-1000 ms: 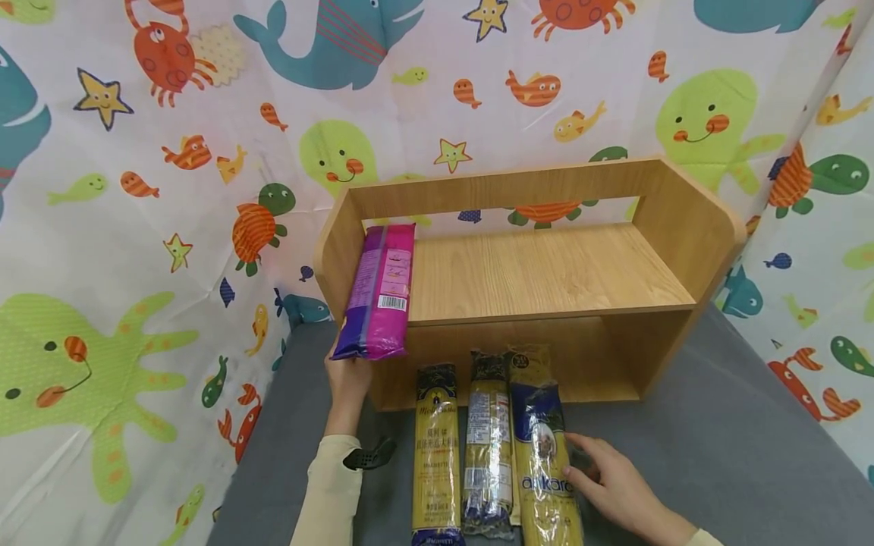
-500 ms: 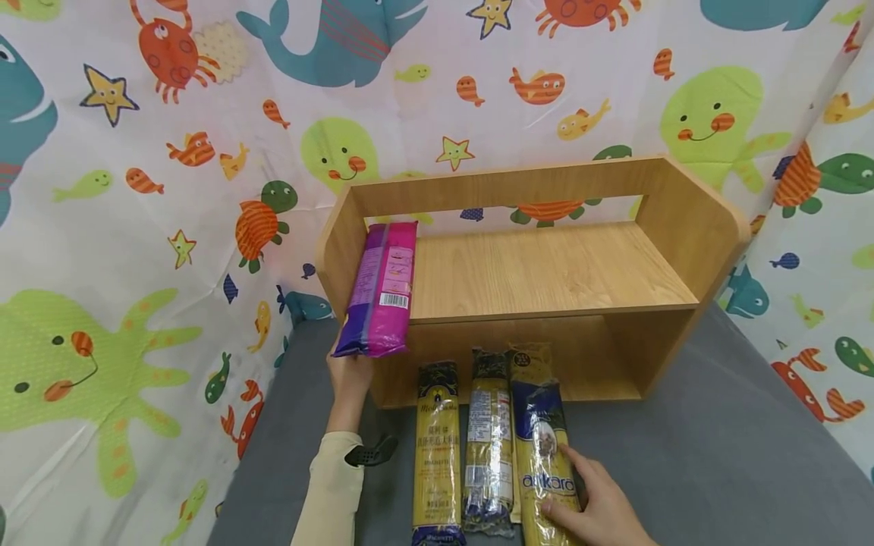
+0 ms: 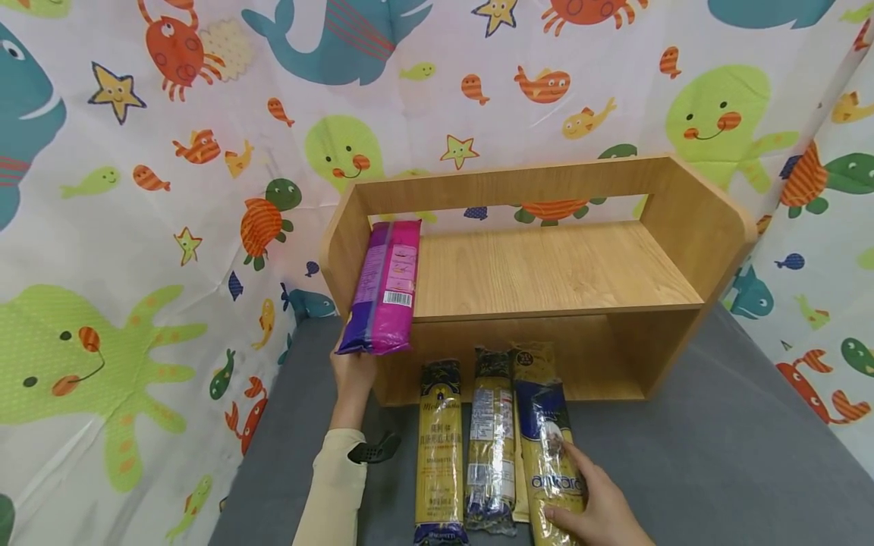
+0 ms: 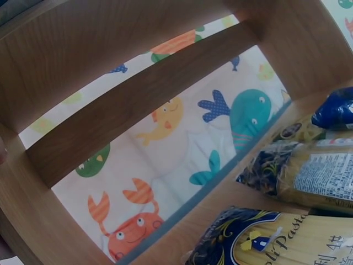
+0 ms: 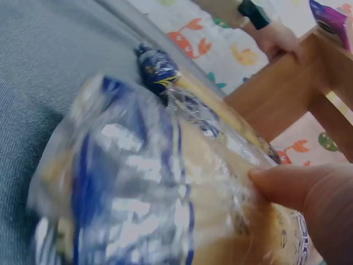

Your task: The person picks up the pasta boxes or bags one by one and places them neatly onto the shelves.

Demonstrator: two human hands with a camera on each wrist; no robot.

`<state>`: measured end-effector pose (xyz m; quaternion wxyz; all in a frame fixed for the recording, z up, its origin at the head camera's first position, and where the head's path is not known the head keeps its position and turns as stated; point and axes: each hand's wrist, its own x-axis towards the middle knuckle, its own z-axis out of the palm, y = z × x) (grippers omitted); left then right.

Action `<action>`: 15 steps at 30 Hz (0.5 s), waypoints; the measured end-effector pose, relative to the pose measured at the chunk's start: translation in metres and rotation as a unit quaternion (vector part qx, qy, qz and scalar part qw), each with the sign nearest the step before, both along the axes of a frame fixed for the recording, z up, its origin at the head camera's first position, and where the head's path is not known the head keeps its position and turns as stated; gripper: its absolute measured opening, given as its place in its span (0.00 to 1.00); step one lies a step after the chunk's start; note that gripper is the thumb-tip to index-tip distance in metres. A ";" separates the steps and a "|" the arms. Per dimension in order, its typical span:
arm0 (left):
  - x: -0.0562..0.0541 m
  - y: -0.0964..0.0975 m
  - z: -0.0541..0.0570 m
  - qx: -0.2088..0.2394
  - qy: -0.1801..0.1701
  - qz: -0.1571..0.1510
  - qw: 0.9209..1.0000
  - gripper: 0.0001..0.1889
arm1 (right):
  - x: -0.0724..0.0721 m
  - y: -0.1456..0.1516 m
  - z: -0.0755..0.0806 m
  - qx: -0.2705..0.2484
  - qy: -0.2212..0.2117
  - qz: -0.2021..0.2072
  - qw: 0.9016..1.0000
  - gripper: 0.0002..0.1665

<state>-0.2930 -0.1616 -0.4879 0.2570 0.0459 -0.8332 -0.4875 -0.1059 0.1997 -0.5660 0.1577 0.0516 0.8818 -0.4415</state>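
Observation:
My right hand (image 3: 601, 504) grips a blue-and-gold spaghetti packet (image 3: 542, 425) from its right side, thumb on top. In the right wrist view the thumb presses the clear wrapper, and the packet's near end (image 5: 132, 182) looks raised off the grey cloth. My left hand (image 3: 353, 375) holds the front of the wooden shelf's left side panel (image 3: 339, 258), its fingers partly hidden. Just over that hand juts the lower end of a pink-and-purple packet (image 3: 385, 288), lying on the upper board against the left panel.
Left of the gripped packet lie a spaghetti packet with a dark top (image 3: 440, 455) and one with a white label (image 3: 490, 440). Another gold packet (image 3: 535, 360) lies partly under the gripped one. Their far ends reach the shelf's lower compartment (image 3: 587, 356). A patterned curtain (image 3: 225, 98) hangs behind.
My right hand has moved left from the packet's edge, bringing its thumb onto the top and taking hold. The left hand and pink packet keep their places; the view has shifted slightly.

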 end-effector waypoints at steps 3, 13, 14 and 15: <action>0.000 0.000 0.000 -0.002 0.009 0.000 1.000 0.22 | 0.002 0.004 0.000 -0.033 -0.001 -0.001 0.999 0.60; 0.001 0.000 -0.001 0.024 -0.024 -0.011 0.999 0.22 | 0.006 0.013 -0.007 -0.008 0.004 -0.010 1.000 0.60; 0.000 0.000 -0.001 0.022 -0.025 -0.011 0.999 0.22 | 0.007 0.014 -0.008 -0.008 0.000 -0.012 1.000 0.60; 0.000 0.000 -0.001 0.018 -0.023 -0.010 1.000 0.23 | 0.007 0.016 -0.009 -0.018 -0.006 -0.015 1.000 0.61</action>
